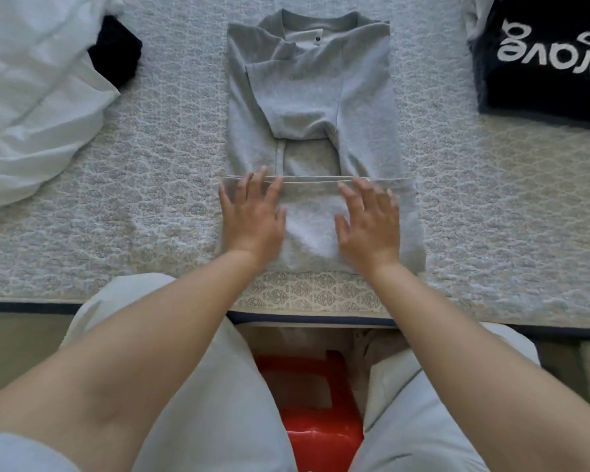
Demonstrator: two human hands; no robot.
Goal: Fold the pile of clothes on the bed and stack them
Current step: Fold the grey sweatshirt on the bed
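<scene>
A light grey sweatshirt (307, 97) lies flat in the middle of the bed, collar at the far end, both sleeves folded in over its body. Its bottom part is folded up toward me, forming a doubled band across the near end. My left hand (251, 214) rests flat on the left of that folded band with fingers spread. On the right of the band my right hand (368, 223) presses down the same way, palm down. A folded dark garment with white lettering (545, 59) sits at the far right of the bed.
A heap of white cloth (31, 97) with a dark garment (116, 52) under its edge fills the far left. The patterned bedspread (150, 185) ends at a near edge by my knees. A red plastic stool (315, 407) stands between my legs.
</scene>
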